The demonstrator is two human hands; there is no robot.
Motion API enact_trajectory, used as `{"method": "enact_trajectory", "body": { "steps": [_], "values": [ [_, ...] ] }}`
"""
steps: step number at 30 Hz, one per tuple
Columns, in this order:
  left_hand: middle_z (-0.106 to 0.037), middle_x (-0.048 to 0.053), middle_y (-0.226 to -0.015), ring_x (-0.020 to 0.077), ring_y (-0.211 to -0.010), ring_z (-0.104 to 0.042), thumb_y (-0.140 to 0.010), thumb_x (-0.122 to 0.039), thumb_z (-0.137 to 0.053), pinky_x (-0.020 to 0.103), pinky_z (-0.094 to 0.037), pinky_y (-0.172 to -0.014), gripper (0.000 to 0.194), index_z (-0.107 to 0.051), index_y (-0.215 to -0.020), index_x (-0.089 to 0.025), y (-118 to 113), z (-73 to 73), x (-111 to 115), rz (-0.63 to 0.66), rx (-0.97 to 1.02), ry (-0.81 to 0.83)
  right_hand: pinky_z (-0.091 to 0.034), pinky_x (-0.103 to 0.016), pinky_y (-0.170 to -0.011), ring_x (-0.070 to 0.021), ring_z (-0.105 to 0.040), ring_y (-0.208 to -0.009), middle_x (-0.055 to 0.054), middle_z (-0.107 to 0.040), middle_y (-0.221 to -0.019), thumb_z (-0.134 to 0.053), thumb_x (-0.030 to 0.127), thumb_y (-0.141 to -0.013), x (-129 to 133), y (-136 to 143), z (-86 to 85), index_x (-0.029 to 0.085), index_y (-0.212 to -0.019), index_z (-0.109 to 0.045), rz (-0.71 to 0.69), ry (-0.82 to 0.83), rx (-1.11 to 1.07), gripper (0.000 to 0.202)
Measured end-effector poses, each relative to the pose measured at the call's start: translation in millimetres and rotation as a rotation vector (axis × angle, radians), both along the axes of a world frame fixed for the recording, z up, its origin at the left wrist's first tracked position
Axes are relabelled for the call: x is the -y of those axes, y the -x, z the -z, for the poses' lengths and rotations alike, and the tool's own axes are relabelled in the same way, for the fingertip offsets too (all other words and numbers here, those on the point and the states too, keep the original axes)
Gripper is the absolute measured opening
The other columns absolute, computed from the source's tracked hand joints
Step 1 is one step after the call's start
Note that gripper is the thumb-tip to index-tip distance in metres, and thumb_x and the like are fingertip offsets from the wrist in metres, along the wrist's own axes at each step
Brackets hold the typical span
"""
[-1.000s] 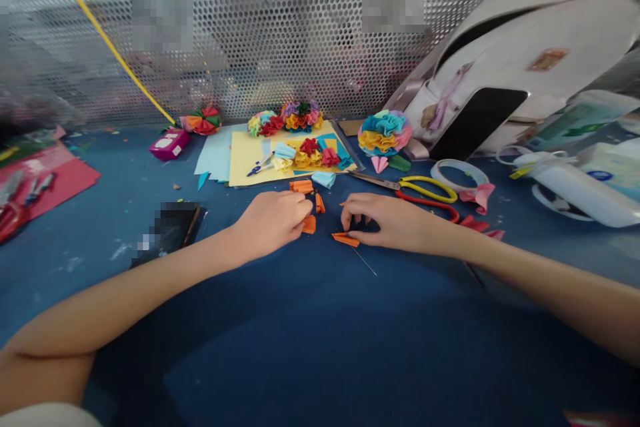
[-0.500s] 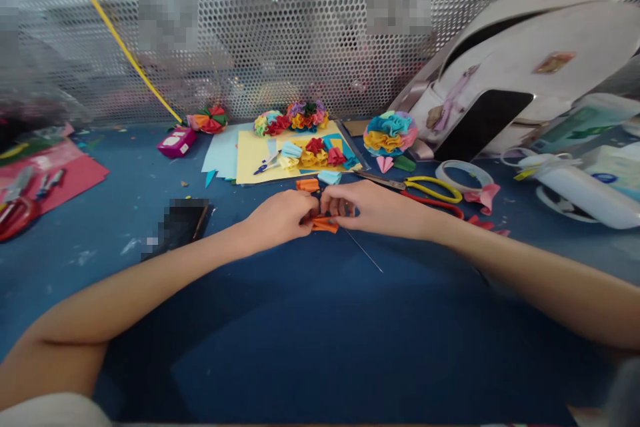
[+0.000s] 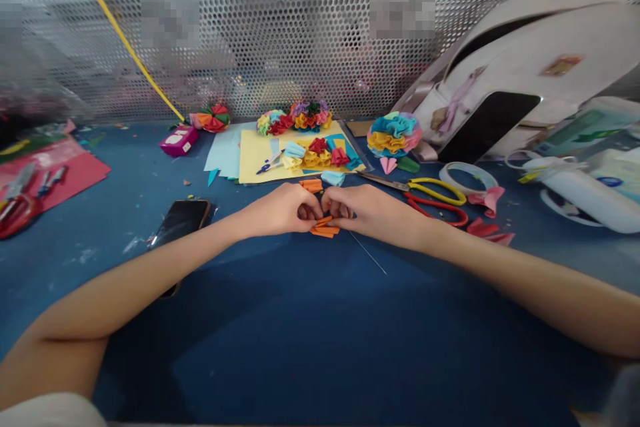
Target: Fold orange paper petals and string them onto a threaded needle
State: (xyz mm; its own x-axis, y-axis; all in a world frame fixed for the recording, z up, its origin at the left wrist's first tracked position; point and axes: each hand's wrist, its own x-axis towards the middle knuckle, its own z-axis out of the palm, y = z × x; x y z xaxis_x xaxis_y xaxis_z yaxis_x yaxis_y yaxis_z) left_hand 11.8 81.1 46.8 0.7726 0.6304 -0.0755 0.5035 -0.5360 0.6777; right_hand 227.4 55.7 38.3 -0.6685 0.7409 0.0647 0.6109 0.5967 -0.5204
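Note:
My left hand (image 3: 290, 209) pinches the left side of a folded orange paper piece (image 3: 326, 231) near the middle of the view. Its right side is pinched by my right hand (image 3: 361, 211), the fingertips of both hands nearly meeting. A thin needle (image 3: 370, 254) slants down to the right from beneath my right fingertips. Just behind my hands lie another orange piece (image 3: 311, 185) and a light blue piece (image 3: 333, 178). Farther back, small folded yellow, red and blue pieces (image 3: 318, 155) rest on yellow paper (image 3: 250, 157).
A phone (image 3: 183, 217) lies beside my left forearm. Scissors (image 3: 436, 188) and a tape roll (image 3: 469, 180) are behind my right hand. Ruffled paper flowers (image 3: 393, 134) stand at the back, near a purple box (image 3: 179, 140), a bag (image 3: 540, 60) and a perforated metal screen (image 3: 280, 33).
The view has shifted slightly. Both hands stay at the orange piece, which shows a little more below the fingertips, its folds slightly spread.

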Motion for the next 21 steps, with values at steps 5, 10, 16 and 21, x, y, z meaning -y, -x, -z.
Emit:
{"method": "enact_trajectory", "body": {
  "steps": [5,10,16,21],
  "values": [
    [-0.077,0.004,-0.08,0.0139,-0.069,-0.07,-0.076,-0.004,-0.066,0.023,-0.053,-0.064,0.019,-0.077,-0.089,-0.013,0,4.8,-3,-0.023,0.088,0.063,-0.035,-0.026,-0.062,-0.0149,-0.055,-0.068,0.001,-0.06,-0.075,-0.067,0.016,-0.088,2,-1,4.8,0.02,-0.082,-0.055,-0.028,-0.118,0.053,0.014],
    [-0.076,0.005,-0.081,0.0127,-0.07,-0.071,-0.076,-0.007,-0.07,0.023,-0.056,-0.065,0.011,-0.074,-0.085,-0.012,0,12.6,-8,-0.063,0.224,0.213,-0.037,-0.027,-0.067,-0.0187,-0.06,-0.081,-0.004,-0.064,-0.09,-0.066,0.025,-0.092,2,-4,8.2,0.02,-0.088,-0.059,-0.043,-0.246,0.078,0.01],
    [-0.072,0.002,-0.077,0.0111,-0.066,-0.066,-0.079,-0.009,-0.068,0.022,-0.052,-0.063,0.006,-0.069,-0.082,-0.014,-2,9.6,-4,-0.052,0.203,0.156,-0.033,-0.027,-0.063,-0.0184,-0.06,-0.076,-0.002,-0.064,-0.083,-0.065,0.028,-0.094,4,-5,8.0,0.02,-0.085,-0.057,-0.039,-0.267,0.147,0.015],
    [-0.064,-0.003,-0.068,0.0107,-0.061,-0.058,-0.077,-0.02,-0.078,0.022,-0.044,-0.057,0.02,-0.058,-0.073,-0.016,-5,13.1,1,-0.104,0.2,0.069,-0.033,-0.026,-0.061,-0.0167,-0.055,-0.073,-0.002,-0.061,-0.082,-0.065,0.027,-0.092,5,-2,9.8,0.02,-0.083,-0.054,-0.048,-0.249,0.067,0.016]
  ]
}}
